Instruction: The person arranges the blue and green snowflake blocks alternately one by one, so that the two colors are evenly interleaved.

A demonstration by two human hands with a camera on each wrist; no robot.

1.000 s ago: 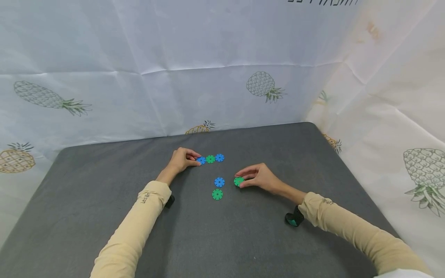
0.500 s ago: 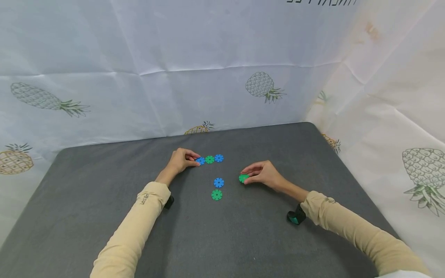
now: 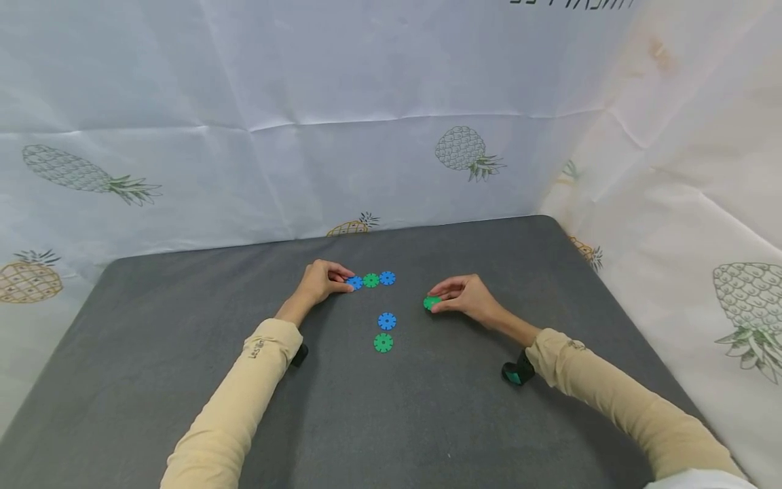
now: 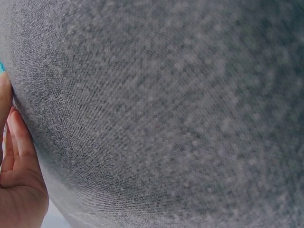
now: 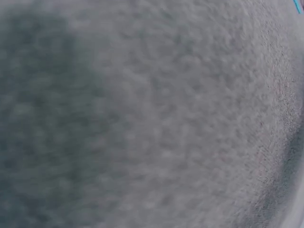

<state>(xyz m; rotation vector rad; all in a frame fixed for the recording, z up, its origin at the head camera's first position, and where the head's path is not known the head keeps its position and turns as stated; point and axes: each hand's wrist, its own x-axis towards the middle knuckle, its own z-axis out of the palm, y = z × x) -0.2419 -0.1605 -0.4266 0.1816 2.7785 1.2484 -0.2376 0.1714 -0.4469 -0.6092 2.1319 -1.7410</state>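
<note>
In the head view my left hand pinches the left end of a row of flat notched plastic discs. That end is a blue disc; beside it lie a green disc and another blue disc, edge to edge. To the right, my right hand holds a separate green disc between thumb and fingers, tilted near the tabletop. Part of the left hand shows at the left wrist view's edge. The right wrist view shows mostly blurred cloth.
Nearer to me a loose blue disc and a loose green disc lie on the dark grey tabletop. White pineapple-print cloth hangs behind and to the right of the table.
My right hand has moved a little farther from me and to the right, carrying its green disc. The left hand and the row of discs have stayed in place.
</note>
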